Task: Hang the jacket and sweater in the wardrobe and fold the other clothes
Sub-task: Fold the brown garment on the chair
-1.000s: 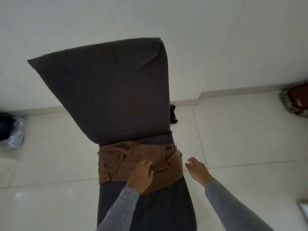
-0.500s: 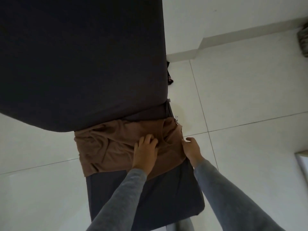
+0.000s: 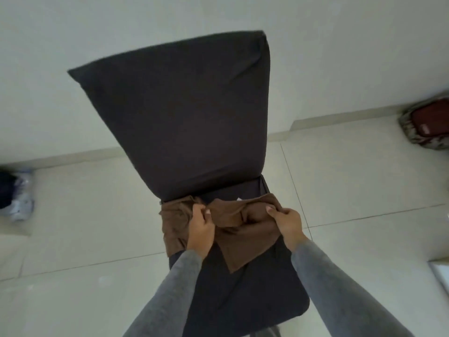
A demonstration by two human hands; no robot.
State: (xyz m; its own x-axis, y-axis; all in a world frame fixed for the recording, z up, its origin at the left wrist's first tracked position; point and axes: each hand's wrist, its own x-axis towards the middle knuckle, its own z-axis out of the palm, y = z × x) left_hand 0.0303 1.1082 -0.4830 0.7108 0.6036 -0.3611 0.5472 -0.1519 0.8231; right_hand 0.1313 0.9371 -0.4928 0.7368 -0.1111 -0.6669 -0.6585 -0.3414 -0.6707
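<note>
Item: crumpled brown cloth garment [image 3: 243, 239], lying on your dark fabric-covered chair seat [image 3: 243, 302]. Your left hand [image 3: 201, 227] and right hand [image 3: 288, 222] each pinch its upper edge. Status: folding probably barely begun (no wardrobe visible).

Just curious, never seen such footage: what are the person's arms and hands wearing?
Snug plain grey long sleeves, left sleeve and right sleeve, reach the wrists. The left hand and right hand are bare: no gloves, rings or watch visible.
</note>
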